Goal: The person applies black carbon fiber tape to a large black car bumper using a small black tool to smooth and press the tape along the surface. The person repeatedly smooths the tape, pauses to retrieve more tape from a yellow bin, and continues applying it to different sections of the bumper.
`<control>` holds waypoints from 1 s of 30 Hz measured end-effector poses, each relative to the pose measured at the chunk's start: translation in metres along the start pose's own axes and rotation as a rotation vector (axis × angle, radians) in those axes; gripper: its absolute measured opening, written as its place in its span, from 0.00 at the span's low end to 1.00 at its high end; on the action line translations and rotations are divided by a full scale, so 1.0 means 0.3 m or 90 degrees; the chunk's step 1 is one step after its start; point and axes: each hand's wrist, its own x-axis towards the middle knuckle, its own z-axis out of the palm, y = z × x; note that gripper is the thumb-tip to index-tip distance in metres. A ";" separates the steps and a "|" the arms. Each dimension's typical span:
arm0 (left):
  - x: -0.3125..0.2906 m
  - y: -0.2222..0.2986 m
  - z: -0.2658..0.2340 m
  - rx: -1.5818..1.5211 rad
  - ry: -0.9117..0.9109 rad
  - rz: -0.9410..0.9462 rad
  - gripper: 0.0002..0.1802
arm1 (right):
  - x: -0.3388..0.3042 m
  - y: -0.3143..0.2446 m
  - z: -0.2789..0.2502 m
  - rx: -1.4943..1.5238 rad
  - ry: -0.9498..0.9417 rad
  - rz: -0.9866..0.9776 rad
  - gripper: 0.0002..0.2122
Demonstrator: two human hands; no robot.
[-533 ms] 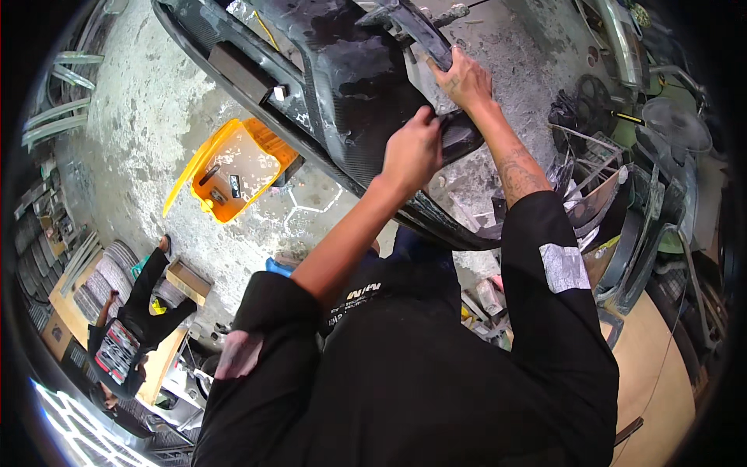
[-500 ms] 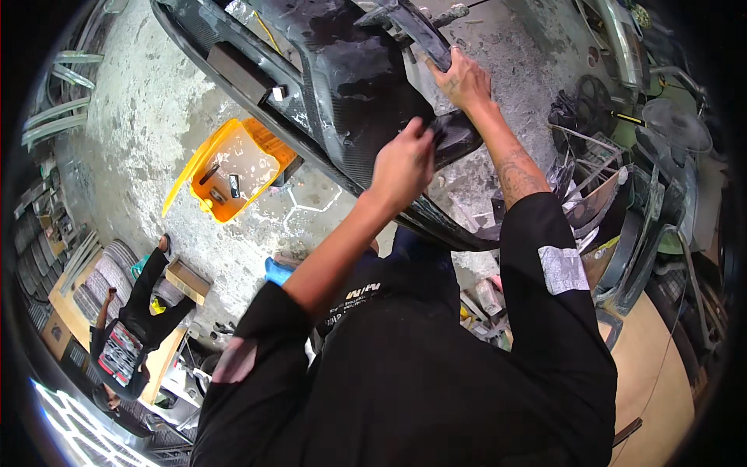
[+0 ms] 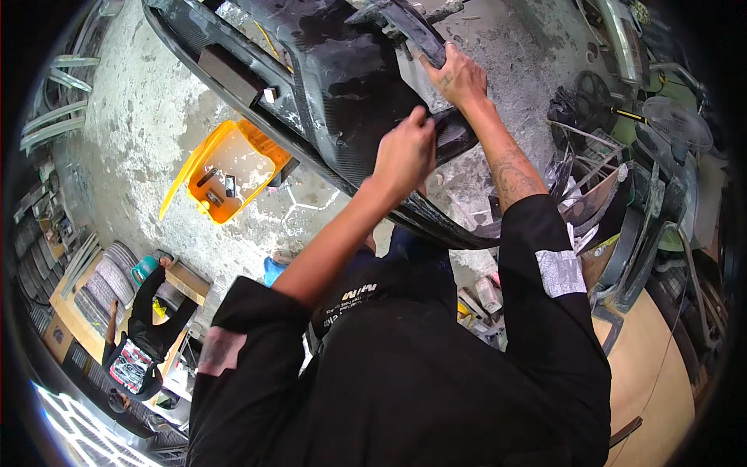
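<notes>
A large black car body part (image 3: 342, 74), looking like a bumper with a woven carbon-fibre surface and pale dusty patches, spans the top middle. My right hand (image 3: 461, 76) is wrapped round a narrow raised edge of it on the far right side. My left hand (image 3: 405, 156) is closed, fingers curled, over the part's near right end. Whatever those fingers hold, if anything, is hidden beneath them. On the part's left side lies a dark rectangular block (image 3: 231, 71) with a small white piece (image 3: 270, 94) by its end.
A yellow plastic tub (image 3: 204, 206) with small tools inside stands on the stained concrete floor (image 3: 132, 140). Lower left, another person (image 3: 140, 342) is near a wooden bench. A fan (image 3: 673, 121), metal frames and scrap parts crowd the right, beside a wooden board (image 3: 654, 373).
My left hand has shifted slightly along the part, and a dark patch by its fingertips no longer shows. My right hand keeps its hold. The other person has moved.
</notes>
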 end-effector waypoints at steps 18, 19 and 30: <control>-0.060 0.080 -0.045 0.021 -0.030 0.013 0.04 | -0.011 0.034 -0.007 -0.004 0.015 -0.001 0.37; -0.017 0.037 -0.018 0.027 -0.025 0.009 0.04 | -0.009 0.001 -0.013 0.002 -0.011 0.002 0.38; 0.064 -0.010 0.026 0.021 -0.014 -0.007 0.04 | 0.015 0.015 0.017 -0.005 0.009 -0.018 0.37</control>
